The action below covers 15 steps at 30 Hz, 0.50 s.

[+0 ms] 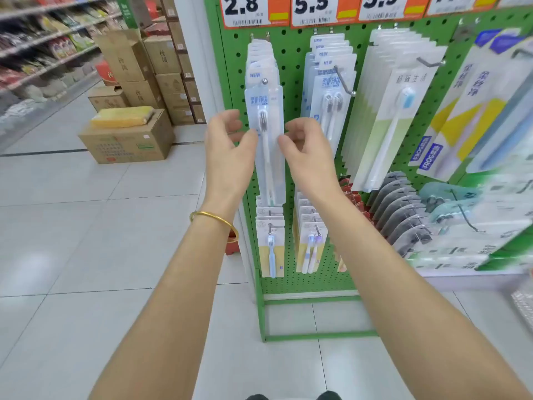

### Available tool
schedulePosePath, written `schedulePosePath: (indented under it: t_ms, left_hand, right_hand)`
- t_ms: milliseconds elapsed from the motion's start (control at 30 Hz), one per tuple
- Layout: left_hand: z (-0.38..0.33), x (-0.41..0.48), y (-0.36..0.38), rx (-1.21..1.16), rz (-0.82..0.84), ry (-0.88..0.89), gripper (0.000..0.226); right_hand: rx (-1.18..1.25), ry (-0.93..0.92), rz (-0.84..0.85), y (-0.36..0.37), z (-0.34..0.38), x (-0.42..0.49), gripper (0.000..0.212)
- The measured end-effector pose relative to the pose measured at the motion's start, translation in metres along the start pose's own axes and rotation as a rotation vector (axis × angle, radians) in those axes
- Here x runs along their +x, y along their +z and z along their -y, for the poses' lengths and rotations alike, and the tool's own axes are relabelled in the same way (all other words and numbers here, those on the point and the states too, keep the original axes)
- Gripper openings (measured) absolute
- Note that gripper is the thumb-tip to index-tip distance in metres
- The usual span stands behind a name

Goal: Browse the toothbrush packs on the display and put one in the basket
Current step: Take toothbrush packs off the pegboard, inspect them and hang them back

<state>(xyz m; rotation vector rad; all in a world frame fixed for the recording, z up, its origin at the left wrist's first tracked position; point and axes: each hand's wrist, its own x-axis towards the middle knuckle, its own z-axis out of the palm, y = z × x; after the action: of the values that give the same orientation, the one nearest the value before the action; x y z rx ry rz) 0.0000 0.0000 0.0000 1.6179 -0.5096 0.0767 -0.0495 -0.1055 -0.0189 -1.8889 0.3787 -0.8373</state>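
A long clear toothbrush pack [266, 111] with one white brush hangs at the front of the leftmost hook on the green pegboard display [291, 44]. My left hand [227, 151] pinches its left edge between thumb and fingers. My right hand [305, 151] pinches its right edge. More packs of the same kind hang behind it. A twin-brush pack row [331, 96] hangs on the hook to the right. At the far right edge a bit of metal mesh [523, 307] shows; whether it is the basket I cannot tell.
Wider white-and-green packs [395, 111] and blue-yellow packs [473, 116] hang further right. Small children's brush packs [271, 243] hang below. Price cards [253, 10] run along the top. Cardboard boxes [127, 137] stand on the tiled floor at left, beside shelves of goods.
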Motion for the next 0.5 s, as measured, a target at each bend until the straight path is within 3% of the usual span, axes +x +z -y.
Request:
schedulePosePath:
  t_ms: [200,500]
  left_hand:
    - [-0.004,-0.001,0.003,-0.015,-0.003,0.053,0.015]
    - [-0.01,-0.005,-0.007,0.003,0.02,0.119,0.014]
  right_hand:
    - [0.045,-0.031,-0.027,0.004,0.002,-0.001,0.004]
    - [0.101,-0.1,-0.02,0.004,0.007,-0.012,0.004]
